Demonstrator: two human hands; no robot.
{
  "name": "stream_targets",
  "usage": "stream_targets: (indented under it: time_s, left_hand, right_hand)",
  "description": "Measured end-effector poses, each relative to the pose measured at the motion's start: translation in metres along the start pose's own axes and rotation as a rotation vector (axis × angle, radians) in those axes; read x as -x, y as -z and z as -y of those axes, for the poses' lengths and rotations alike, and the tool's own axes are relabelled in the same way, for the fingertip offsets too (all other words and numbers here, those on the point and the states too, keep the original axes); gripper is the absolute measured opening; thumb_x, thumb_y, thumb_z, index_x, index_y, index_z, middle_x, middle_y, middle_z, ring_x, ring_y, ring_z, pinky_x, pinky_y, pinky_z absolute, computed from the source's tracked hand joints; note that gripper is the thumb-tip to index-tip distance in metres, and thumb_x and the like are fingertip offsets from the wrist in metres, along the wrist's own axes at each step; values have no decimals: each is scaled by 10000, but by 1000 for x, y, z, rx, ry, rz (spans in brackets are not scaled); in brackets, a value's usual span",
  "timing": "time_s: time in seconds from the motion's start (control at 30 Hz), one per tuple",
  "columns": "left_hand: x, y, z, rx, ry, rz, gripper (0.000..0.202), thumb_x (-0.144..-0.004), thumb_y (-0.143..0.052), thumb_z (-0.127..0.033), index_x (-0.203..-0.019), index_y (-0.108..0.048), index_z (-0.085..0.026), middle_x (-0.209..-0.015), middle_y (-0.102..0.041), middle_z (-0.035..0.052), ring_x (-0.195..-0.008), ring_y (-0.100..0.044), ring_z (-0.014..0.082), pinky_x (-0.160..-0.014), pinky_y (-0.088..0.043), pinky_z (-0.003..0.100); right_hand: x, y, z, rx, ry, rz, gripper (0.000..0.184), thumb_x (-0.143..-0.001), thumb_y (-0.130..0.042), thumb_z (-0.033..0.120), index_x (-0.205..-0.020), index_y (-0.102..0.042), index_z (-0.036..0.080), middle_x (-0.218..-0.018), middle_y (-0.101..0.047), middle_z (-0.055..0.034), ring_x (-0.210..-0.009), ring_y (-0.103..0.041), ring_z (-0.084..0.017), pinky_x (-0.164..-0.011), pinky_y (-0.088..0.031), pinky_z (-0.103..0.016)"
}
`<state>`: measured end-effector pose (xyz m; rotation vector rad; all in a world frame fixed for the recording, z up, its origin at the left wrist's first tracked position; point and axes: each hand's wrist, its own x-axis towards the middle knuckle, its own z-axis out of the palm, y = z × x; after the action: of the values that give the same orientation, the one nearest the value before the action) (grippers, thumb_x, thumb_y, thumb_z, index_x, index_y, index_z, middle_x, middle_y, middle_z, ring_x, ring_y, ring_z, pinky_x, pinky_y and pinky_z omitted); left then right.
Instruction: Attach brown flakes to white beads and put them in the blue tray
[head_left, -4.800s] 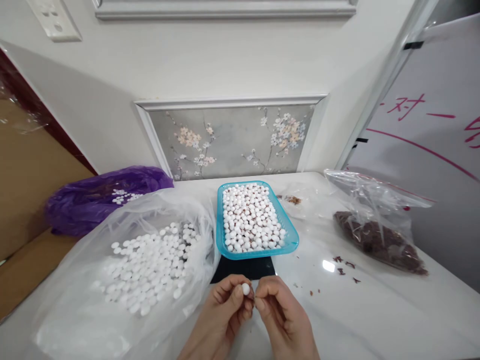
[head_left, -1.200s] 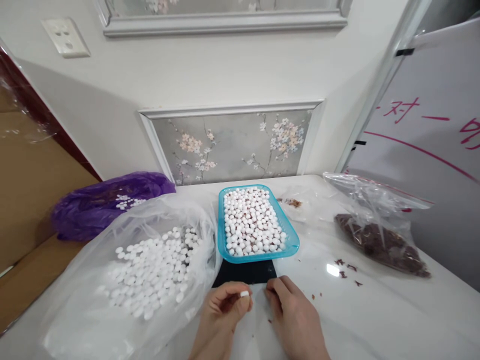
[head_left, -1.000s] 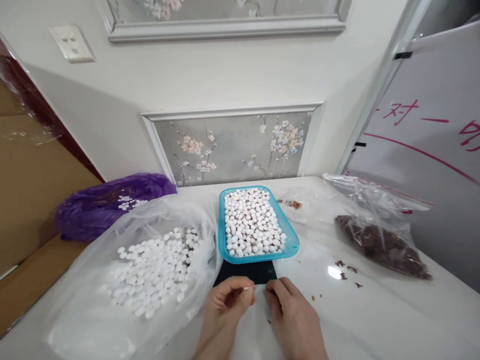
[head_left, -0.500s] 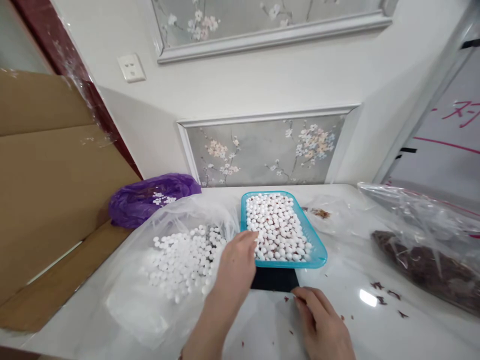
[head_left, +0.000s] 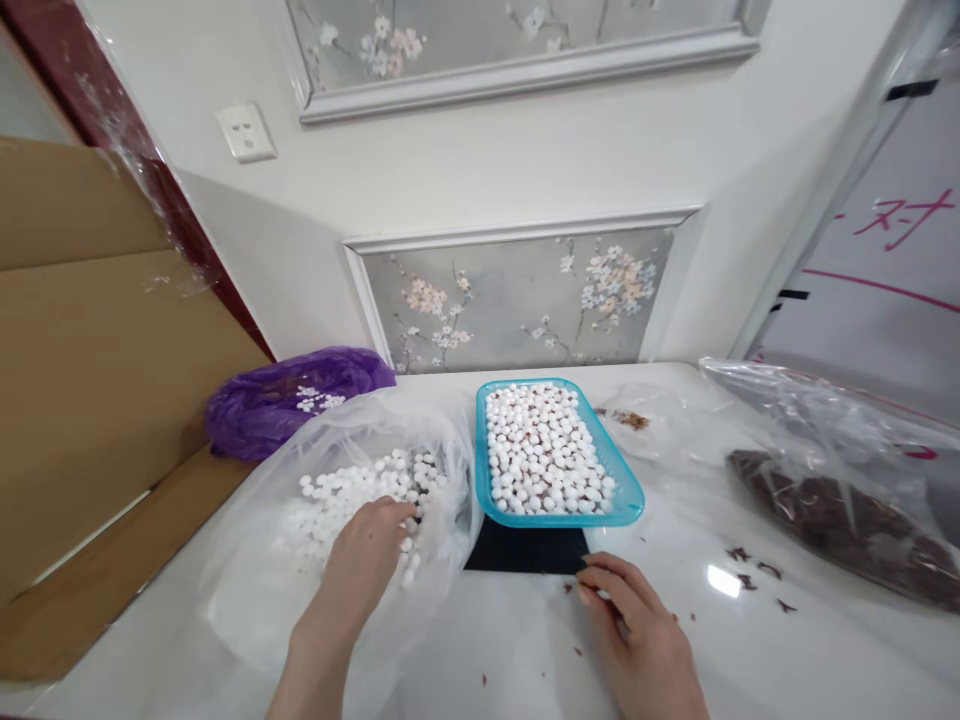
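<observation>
Over the clear plastic bag [head_left: 247, 590] of small white balls [head_left: 352, 490], my left hand [head_left: 369, 555] has its fingers bent together and down at the balls. Whatever is under its fingertips is hidden. My right hand [head_left: 637, 630] rests on the white table, its thumb and fingertips drawn together by the near right corner of a flat black sheet [head_left: 525, 550]. I cannot make out what they pinch. Behind the sheet, a blue plastic basket [head_left: 630, 508] is filled with white balls [head_left: 544, 450], and dark red bits show between them.
A purple bag [head_left: 259, 415] with white bits lies at the back left, beside a cardboard box [head_left: 97, 400]. At right is a clear bag of dark brown material [head_left: 840, 520]. Dark twiggy pieces [head_left: 742, 582] lie scattered on the table. A small clear bag [head_left: 667, 425] sits behind.
My left hand has moved left from the basket's near left edge to the balls in the clear bag. My right hand stays beside the black sheet. The view has shifted slightly.
</observation>
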<state>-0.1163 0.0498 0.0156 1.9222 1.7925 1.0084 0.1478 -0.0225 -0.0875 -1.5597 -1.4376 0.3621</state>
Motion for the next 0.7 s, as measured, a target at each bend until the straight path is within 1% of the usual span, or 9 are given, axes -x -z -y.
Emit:
stream_targets:
  time_s: [0.13,0.17,0.23,0.3,0.37,0.43,0.53,0.6,0.7]
  left_hand:
    - [4,4,-25,40,-31,-38,189,-748,-561,-181,-798,-729,-252,-840,-692,34,-754,-604,236,-686,-393,299]
    - [8,3,-33,97,-30,-42,169,-765,-564,-211,-815,-721,-245,-869,-691,33,-765,-610,228,-693,-410,293]
    - [21,-5,-49,325,29,3,134,-769,-596,-257,-826,-714,-227,-877,-688,32,-738,-625,203,-682,-452,281]
    - [38,-20,-64,674,186,152,134,-732,-662,-286,-814,-729,-203,-843,-690,39,-691,-632,178,-672,-490,272]
    - [54,-39,-74,998,408,320,184,-673,-733,-287,-816,-745,-172,-831,-699,55,-679,-634,153,-679,-511,248]
    - [66,-58,-80,1228,638,411,202,-612,-791,-233,-791,-749,-147,-768,-698,49,-643,-624,109,-657,-513,191]
    - [72,-78,-77,1415,869,436,195,-593,-805,-145,-775,-737,-130,-711,-684,29,-588,-613,62,-616,-511,139]
    - [72,-84,-72,1487,930,439,201,-630,-781,-126,-823,-726,-130,-720,-684,31,-586,-622,62,-608,-522,145]
    - [68,-88,-65,1539,960,440,182,-671,-747,-105,-847,-710,-125,-718,-681,36,-588,-633,72,-592,-534,157]
  right_hand:
    - [-2,7,12,-90,-34,-21,220,-872,-465,383,-837,-622,232,-1012,-625,-60,-855,-607,-202,-751,-502,-308]
    - [-2,9,16,-112,-41,-11,213,-871,-468,378,-833,-621,234,-965,-636,-50,-826,-606,-194,-734,-497,-294]
    - [-4,12,22,-146,-62,20,206,-865,-476,370,-810,-622,236,-853,-647,-30,-737,-601,-176,-688,-492,-271]
    - [-5,15,25,-170,-84,39,203,-853,-493,369,-777,-624,232,-767,-646,-17,-657,-590,-164,-650,-491,-258]
    - [-7,16,25,-197,-86,49,192,-833,-523,364,-751,-627,225,-736,-646,-15,-639,-593,-162,-633,-496,-250]
    - [-8,16,23,-232,-82,82,174,-823,-548,346,-747,-639,218,-732,-651,-18,-650,-608,-164,-622,-502,-240]
    - [-10,16,18,-324,-100,133,151,-831,-562,316,-808,-665,208,-792,-666,-41,-701,-634,-173,-636,-516,-236]
    - [-10,15,17,-400,-115,136,143,-835,-569,299,-852,-677,207,-839,-671,-54,-736,-647,-178,-665,-528,-243]
    - [-11,15,17,-474,-121,125,134,-832,-581,279,-868,-687,206,-830,-673,-54,-729,-652,-175,-668,-540,-241]
